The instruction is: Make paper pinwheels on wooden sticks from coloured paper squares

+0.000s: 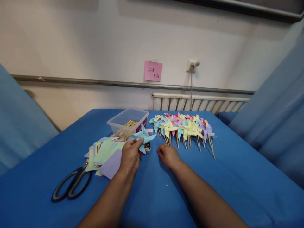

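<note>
The left hand (130,156) grips a pale blue paper pinwheel (143,136), its fingers (136,144) closed on the lower edge so the paper stands just above and beyond them. A small metal object (148,146), too blurred to name, lies just to the right of those fingers, under the pinwheel's tip. The right hand (168,155) rests on the blue-covered bench (154,190) with its fingers curled shut against the cloth; whether they pinch anything small cannot be told. Beyond the right fingers lies a row of finished pinwheels (184,126) on wooden sticks. Left of the left fingers a stack of coloured paper squares (104,152) touches the wrist side of the hand, and black-handled scissors (71,185) lie further left and nearer. Just beyond the left fingers stands a clear plastic tub (128,120) holding sticks
</note>
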{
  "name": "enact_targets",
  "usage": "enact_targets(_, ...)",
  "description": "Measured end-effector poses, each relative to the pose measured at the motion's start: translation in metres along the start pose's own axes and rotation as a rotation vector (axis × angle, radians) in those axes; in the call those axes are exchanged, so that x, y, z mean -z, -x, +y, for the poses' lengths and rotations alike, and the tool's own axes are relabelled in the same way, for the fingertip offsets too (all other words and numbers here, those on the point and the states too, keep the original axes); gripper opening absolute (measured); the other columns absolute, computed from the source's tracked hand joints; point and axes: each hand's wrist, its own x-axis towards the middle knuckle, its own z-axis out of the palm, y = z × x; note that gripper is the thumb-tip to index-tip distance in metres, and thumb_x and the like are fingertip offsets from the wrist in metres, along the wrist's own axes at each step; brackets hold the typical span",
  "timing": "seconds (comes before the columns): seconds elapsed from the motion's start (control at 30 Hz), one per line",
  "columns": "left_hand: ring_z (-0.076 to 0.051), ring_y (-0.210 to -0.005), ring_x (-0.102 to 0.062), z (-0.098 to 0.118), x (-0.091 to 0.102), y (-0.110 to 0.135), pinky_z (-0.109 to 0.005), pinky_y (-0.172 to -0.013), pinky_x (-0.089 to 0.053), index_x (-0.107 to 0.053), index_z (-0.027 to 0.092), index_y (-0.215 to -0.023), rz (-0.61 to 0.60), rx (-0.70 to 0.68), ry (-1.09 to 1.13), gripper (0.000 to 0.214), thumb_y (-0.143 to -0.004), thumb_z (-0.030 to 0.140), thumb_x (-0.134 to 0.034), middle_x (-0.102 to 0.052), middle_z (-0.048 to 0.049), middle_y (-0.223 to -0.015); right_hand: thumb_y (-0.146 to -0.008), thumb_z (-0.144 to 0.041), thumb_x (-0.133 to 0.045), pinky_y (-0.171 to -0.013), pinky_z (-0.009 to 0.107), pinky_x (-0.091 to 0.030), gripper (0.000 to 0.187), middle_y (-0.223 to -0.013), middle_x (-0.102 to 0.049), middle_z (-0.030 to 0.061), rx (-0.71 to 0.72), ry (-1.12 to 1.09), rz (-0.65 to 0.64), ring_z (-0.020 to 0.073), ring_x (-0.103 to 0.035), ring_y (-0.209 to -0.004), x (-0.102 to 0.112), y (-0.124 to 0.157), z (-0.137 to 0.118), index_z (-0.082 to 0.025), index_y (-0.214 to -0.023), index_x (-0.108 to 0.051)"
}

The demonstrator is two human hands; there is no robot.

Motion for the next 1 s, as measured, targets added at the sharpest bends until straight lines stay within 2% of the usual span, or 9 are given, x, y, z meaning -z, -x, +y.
enact_targets(0.13,-0.013,-0.049,-0.059,0.0,0.0,0.001,-0.023,-0.049,-0.049,-0.064,0.01,-0.068,0.004,0.01,-0.001,0.022,-0.056,0.023,-0.078,-0.065,-0.002,-0.057,-0.082,-0.02,-0.055,-0.073,0.022,-0.038,0.013,-0.089,-0.068,0.0038,0.023,0.0,-0.045,0.0156,-0.06,-0.083,0.005,-0.003,0.001,-0.02,-0.085,-0.068)
enact_targets(0.3,-0.013,-0.045,-0.058,-0.002,0.0,0.001,-0.023,-0.044,-0.047,-0.064,0.01,-0.07,0.0,0.053,-0.054,0.023,-0.058,0.025,-0.077,-0.064,-0.0014,-0.056,-0.079,-0.014,-0.054,-0.066,0.022,-0.036,0.013,-0.082,-0.069,0.0034,0.007,0.013,-0.053,0.015,-0.06,-0.076,0.01,-0.007,0.001,-0.019,-0.08,-0.066)
enact_targets(0.43,-0.014,-0.047,-0.06,-0.004,0.001,0.0,-0.024,-0.045,-0.048,-0.064,0.01,-0.071,0.012,0.049,-0.058,0.024,-0.058,0.025,-0.078,-0.064,-0.0013,-0.056,-0.081,-0.021,-0.055,-0.064,0.022,-0.035,0.012,-0.083,-0.069,0.004,-0.002,0.013,-0.052,0.0149,-0.059,-0.075,0.012,-0.008,0.001,-0.019,-0.079,-0.066)
enact_targets(0.73,-0.012,-0.044,-0.057,0.0,-0.004,0.006,-0.022,-0.044,-0.048,-0.064,0.009,-0.069,0.007,0.034,-0.079,0.024,-0.057,0.024,-0.078,-0.063,-0.0013,-0.054,-0.077,-0.022,-0.059,-0.058,0.023,-0.03,0.007,-0.078,-0.069,0.002,-0.083,0.014,-0.066,0.0142,-0.058,-0.071,0.016,-0.01,0.007,-0.02,-0.078,-0.065)
enact_targets(1.0,-0.014,-0.045,-0.059,-0.003,-0.003,0.005,-0.024,-0.046,-0.05,-0.064,0.01,-0.071,-0.007,0.047,-0.117,0.025,-0.058,0.025,-0.077,-0.065,-0.0031,-0.056,-0.075,-0.018,-0.058,-0.061,0.024,-0.032,0.005,-0.078,-0.068,0.0036,-0.058,-0.016,-0.047,0.0155,-0.058,-0.073,0.013,-0.002,0.012,-0.019,-0.074,-0.064)
